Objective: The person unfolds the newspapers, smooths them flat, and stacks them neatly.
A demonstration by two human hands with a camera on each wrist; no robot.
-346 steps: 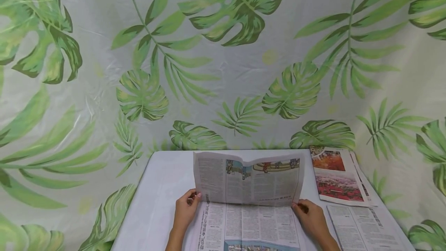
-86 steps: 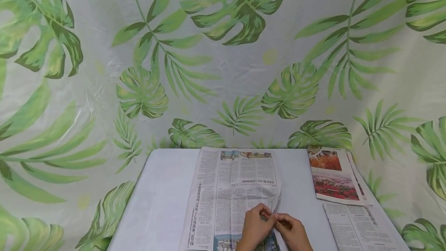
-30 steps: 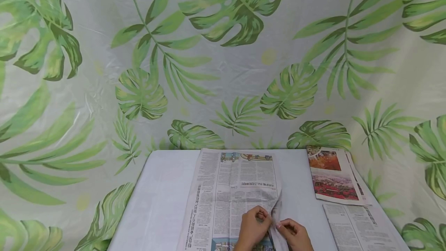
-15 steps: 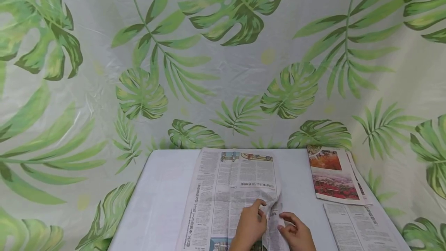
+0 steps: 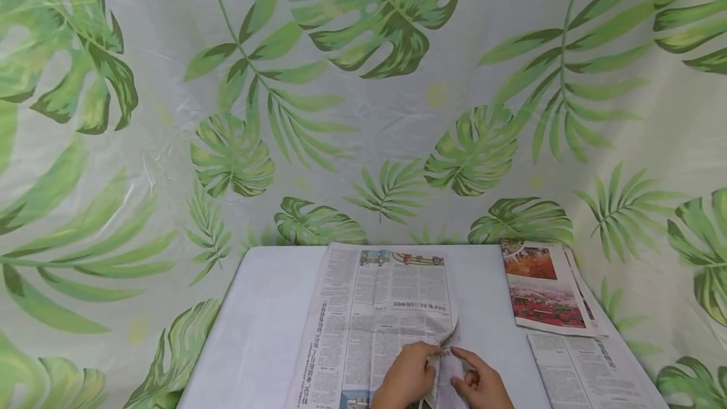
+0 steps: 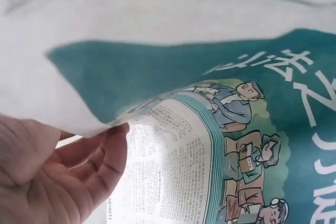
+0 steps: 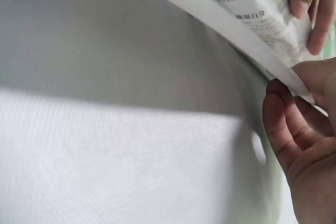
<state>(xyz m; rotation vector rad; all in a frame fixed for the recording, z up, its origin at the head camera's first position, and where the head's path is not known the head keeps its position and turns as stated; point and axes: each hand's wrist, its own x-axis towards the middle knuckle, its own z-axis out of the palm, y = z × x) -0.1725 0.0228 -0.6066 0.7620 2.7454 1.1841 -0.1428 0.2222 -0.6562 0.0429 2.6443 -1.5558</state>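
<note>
Indoor tabletop workspace; whether in a home or an office cannot be told. A creased, leaf-printed sheet (image 5: 392,125) forms the backdrop, rising behind a white-topped table (image 5: 255,327). An opened newspaper (image 5: 352,314), colour-picture pages (image 5: 545,295) and further printed sheets (image 5: 585,371) indicate a place for handling paper.

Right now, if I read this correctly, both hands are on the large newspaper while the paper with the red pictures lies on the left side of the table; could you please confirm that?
Not quite: the paper with the red pictures lies on the right side of the table, as the head view shows.
</note>
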